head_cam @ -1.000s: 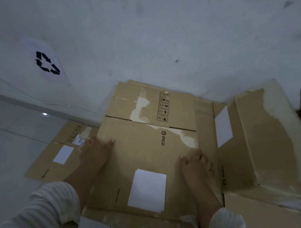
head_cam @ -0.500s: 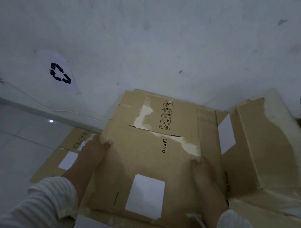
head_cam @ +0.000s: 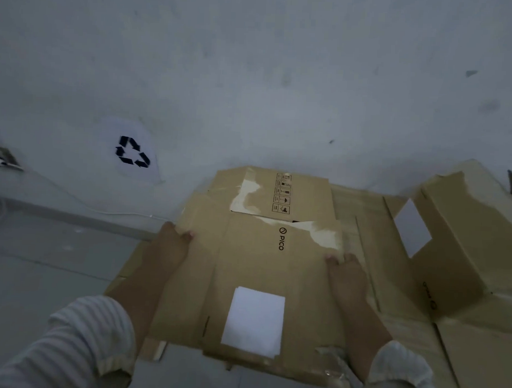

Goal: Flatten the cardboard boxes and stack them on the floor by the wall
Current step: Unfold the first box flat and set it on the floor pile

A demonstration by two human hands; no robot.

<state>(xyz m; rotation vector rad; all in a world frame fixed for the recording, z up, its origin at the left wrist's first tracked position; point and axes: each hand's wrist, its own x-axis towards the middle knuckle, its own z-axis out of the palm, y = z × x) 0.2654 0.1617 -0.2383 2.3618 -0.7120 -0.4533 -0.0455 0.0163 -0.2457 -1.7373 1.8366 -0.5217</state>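
A flattened brown cardboard box (head_cam: 255,269) with "PICO" print and a white label lies in front of me, its far flap against the wall. My left hand (head_cam: 168,249) grips its left edge, thumb on top. My right hand (head_cam: 346,274) grips the right edge the same way. Another flattened box (head_cam: 121,285) shows on the floor under it at the left, mostly hidden. More flat cardboard (head_cam: 361,215) lies beneath it on the right.
A box that still stands up (head_cam: 456,244) with a white label sits to the right by the wall. A recycling sign (head_cam: 133,151) is on the wall at left. A white cable (head_cam: 117,212) runs along the skirting from a socket (head_cam: 0,160).
My hands went from lying on top of the box to gripping its side edges. The box has shifted forward toward the wall and covers more of the left flattened box.
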